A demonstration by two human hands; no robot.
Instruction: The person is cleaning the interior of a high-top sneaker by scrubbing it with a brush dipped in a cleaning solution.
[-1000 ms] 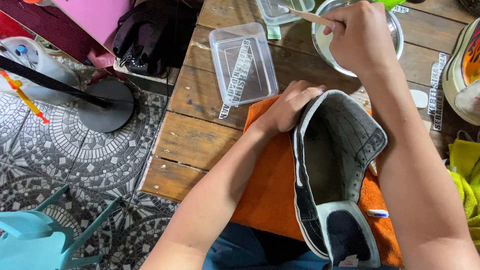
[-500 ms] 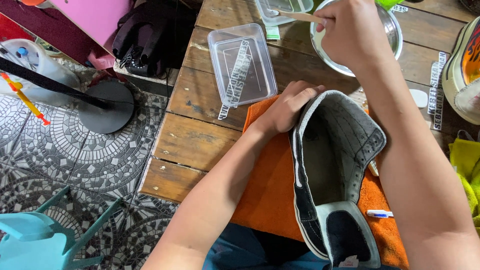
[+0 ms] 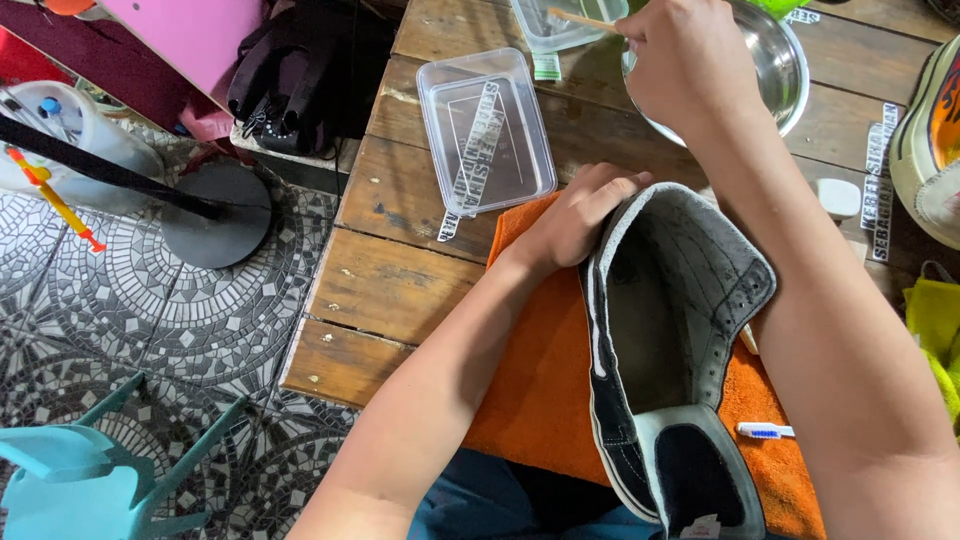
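A dark high-top sneaker [image 3: 680, 340] lies on an orange cloth [image 3: 545, 390] at the near edge of a wooden table [image 3: 400, 260]. My left hand [image 3: 575, 215] grips the shoe's collar at its far left side. My right hand [image 3: 685, 60] is raised over a metal bowl [image 3: 780, 70] at the back and is closed on a thin wooden-handled brush [image 3: 580, 20], whose handle sticks out to the left. The brush head is hidden behind my fingers.
A clear plastic lid [image 3: 485, 130] lies left of the bowl, a clear tub [image 3: 560, 25] behind it. Another shoe [image 3: 930, 130] rests at the right edge, a yellow cloth [image 3: 935, 320] below it. A black stand base [image 3: 215, 215], a turquoise chair [image 3: 90, 480] and a black bag [image 3: 290, 70] are on the tiled floor.
My right hand with the brush has shifted slightly left and further over the bowl. My left hand and the shoe have stayed in place.
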